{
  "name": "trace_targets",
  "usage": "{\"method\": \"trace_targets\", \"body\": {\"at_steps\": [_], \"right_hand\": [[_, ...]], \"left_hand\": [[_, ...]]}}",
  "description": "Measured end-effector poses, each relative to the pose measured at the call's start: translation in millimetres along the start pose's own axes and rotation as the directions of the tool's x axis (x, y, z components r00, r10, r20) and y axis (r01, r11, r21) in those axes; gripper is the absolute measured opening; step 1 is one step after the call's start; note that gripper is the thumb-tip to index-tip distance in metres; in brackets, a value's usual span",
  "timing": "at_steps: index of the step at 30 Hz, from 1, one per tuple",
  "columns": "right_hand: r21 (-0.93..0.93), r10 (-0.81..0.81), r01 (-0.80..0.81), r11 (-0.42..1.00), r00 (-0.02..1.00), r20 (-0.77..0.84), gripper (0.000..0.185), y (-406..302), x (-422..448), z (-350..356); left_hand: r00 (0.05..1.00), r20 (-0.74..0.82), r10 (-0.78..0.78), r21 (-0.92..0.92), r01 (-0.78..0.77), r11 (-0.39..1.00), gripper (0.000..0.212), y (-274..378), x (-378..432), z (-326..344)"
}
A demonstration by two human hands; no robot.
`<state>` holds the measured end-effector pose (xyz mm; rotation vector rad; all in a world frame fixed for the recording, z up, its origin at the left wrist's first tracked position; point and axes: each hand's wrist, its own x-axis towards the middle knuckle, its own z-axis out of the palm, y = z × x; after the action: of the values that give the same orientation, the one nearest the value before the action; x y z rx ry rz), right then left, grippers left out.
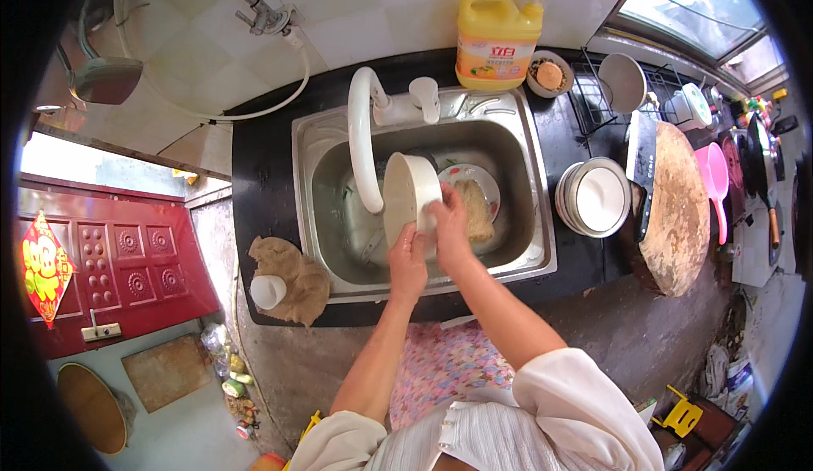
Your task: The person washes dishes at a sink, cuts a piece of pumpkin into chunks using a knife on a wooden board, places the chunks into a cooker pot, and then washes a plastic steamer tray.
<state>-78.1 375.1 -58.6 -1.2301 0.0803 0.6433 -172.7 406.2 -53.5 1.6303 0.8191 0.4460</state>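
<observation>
Both my hands grip a white round bowl [411,191], tipped on its side above the sink basin [517,153]. My left hand [408,261] holds the lower rim, and my right hand [452,229] presses against the outer wall. The opening faces left, close to the spout of the white faucet [365,147]; no running water can be made out. Behind my right hand, a tan scrubbing cloth [473,210] lies partly over a white plate [462,172] with red marks in the basin. A dark round thing behind the bowl is mostly hidden.
A yellow detergent jug [498,39] stands behind the sink. To the right are stacked bowls [597,196], a cleaver [643,172] on a round wooden chopping board [676,210], and a wire rack [587,99]. A brown cloth [298,287] and white cup [268,292] lie at the left front corner.
</observation>
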Motion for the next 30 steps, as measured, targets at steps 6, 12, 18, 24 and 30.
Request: {"method": "trace_targets", "body": {"at_steps": [6,12,18,24,30], "right_hand": [[-0.045,-0.152,0.159,0.986,0.98,0.131,0.058,8.7,-13.6,0.1],[-0.644,-0.446,0.512,0.568,0.849,0.283,0.058,9.6,12.2,-20.4],[-0.484,-0.189,0.311,0.818,0.94,0.285,0.042,-25.9,40.4,-32.5],[-0.665,-0.444,0.706,0.244,0.69,0.571,0.04,-4.2,-36.0,2.8],[-0.56,0.031,0.186,0.807,0.934,0.356,0.034,-31.6,54.4,-15.6]], "left_hand": [[0.998,-0.069,0.008,-0.063,-0.013,0.998,0.022,4.7,7.3,-2.1],[0.987,-0.108,0.121,0.136,-0.106,0.985,0.012,13.9,-1.7,11.9],[0.995,-0.014,0.099,0.103,-0.097,0.99,0.02,16.1,-7.7,4.2],[0.96,-0.278,0.026,-0.11,-0.059,0.992,0.032,-5.2,9.0,-6.9],[0.967,-0.233,0.105,0.009,-0.106,0.994,0.036,0.7,-8.8,-29.0]]}}
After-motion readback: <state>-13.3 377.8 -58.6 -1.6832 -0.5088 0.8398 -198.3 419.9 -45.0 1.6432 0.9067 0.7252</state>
